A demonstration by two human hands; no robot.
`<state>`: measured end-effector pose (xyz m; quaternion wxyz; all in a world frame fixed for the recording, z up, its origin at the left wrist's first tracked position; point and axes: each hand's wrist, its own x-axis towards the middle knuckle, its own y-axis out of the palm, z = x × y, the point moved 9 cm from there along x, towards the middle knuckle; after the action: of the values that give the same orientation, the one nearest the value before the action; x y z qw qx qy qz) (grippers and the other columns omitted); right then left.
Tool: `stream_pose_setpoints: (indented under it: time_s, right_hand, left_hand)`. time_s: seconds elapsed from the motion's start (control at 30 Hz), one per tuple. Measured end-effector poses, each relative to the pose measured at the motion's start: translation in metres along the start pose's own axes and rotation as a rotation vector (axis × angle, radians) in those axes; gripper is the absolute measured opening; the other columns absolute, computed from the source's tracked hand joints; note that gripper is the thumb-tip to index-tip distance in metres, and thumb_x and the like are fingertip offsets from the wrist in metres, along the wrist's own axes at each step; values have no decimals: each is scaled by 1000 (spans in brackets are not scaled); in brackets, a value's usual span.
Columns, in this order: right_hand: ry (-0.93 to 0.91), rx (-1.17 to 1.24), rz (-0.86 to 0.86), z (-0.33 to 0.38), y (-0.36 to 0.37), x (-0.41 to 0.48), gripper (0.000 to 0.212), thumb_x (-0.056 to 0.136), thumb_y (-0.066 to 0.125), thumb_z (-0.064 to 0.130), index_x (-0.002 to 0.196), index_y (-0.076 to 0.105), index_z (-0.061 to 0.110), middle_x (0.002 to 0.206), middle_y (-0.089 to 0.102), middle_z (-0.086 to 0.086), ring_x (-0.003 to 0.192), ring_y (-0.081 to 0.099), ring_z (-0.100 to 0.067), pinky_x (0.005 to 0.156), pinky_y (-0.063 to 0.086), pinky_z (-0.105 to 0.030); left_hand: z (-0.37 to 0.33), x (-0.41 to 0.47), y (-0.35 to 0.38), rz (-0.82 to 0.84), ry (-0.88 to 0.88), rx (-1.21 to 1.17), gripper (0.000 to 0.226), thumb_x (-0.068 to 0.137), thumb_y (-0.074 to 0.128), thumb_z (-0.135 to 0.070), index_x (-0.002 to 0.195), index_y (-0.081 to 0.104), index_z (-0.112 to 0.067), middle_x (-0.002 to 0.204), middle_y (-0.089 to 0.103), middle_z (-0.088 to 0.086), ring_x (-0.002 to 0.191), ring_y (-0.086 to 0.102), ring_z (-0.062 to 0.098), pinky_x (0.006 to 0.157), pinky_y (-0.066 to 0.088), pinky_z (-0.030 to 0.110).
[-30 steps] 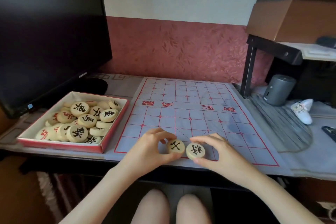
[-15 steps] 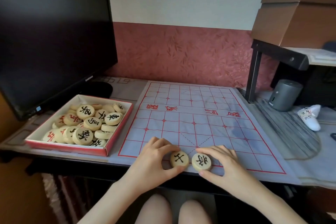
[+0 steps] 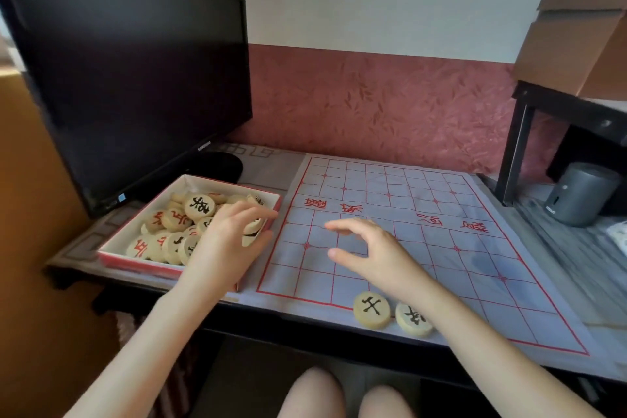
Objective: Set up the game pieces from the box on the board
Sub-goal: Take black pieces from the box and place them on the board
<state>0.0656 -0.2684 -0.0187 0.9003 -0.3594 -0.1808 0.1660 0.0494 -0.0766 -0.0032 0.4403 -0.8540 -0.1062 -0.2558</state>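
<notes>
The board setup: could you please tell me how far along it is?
Done: two round cream wooden pieces with black characters lie at the near edge of the pale blue red-gridded board. In hand: the left hand reaches into the red-rimmed cardboard box, fingers round another cream disc; the right hand hovers open over the board. Left: the heap of discs in the box.

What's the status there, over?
Left hand in red-rimmed cardboard box among round wooden pieces, grip unclear. Right hand open above red-gridded blue board. Two black-lettered pieces set on near edge. Nothing blocking.
</notes>
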Motion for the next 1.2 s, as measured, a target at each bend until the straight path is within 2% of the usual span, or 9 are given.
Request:
stream_pose_setpoints:
  time_s: [0.1,0.17,0.3,0.5,0.63,0.93,1.07,1.13,1.2]
  right_hand:
    - [-69,-9,62,25,26,38,39,88,61,28,126,53,26,122,51,16,120,42,0,102,29,-19]
    - [-95,-26,105,38,44,61,41,88,61,27,128,52,24,133,51,9,126,42,-6,102,30,-21]
    - [-127,-57,173,56,73,92,46,89,59,22,134,49,19,142,47,3,127,45,-12,95,31,-18]
    - [-115,-109,219,57,96,110,44,92,56,17,135,48,16,144,45,-1,129,44,-16,95,30,-16]
    - [-115,-89,208,56,100,112,41,90,57,17,131,53,16,140,49,-2,124,48,-17,96,34,-20]
    - [-165,-25,72,53,68,97,42,85,65,26,125,57,16,122,57,1,117,47,-14,101,39,-32]
    - [-179,-41,10,48,35,76,38,85,65,28,121,57,19,115,59,1,112,50,-13,99,40,-30]
    - [-182,-81,-21,41,15,62,38,85,65,27,121,57,21,113,59,2,110,51,-12,98,40,-28]
    - [-147,-118,-43,27,-4,45,41,84,66,27,124,56,22,115,58,7,111,50,-8,98,38,-24]
  left_hand:
    - [41,8,-26,-21,-119,88,30,80,68,-17,109,65,-23,114,60,-2,110,52,19,90,39,27]
    - [63,12,-38,-9,-184,130,34,80,67,-12,113,64,-21,119,58,0,112,51,21,91,42,31]
    - [88,20,-51,47,-218,184,43,78,69,-12,119,60,-24,124,56,-1,112,53,22,92,47,36]
    - [109,25,-39,184,-261,164,54,75,67,-2,121,58,-29,125,58,4,109,57,22,89,51,38]
    - [113,29,-40,162,-272,162,50,76,69,-7,120,58,-30,122,59,3,106,58,21,87,51,36]
    - [87,36,-62,-5,-240,104,56,66,80,-20,118,58,-23,110,56,-2,95,57,16,81,47,29]
    - [41,41,-43,27,-168,-11,50,66,81,-22,112,62,-24,104,56,-6,83,55,3,69,38,8]
    - [19,42,-27,66,-125,-41,49,65,81,-23,111,62,-25,102,57,-7,82,55,-1,69,38,7]
    - [-2,40,-6,121,-80,-52,50,64,82,-26,111,62,-26,100,57,-8,82,56,2,73,44,13]
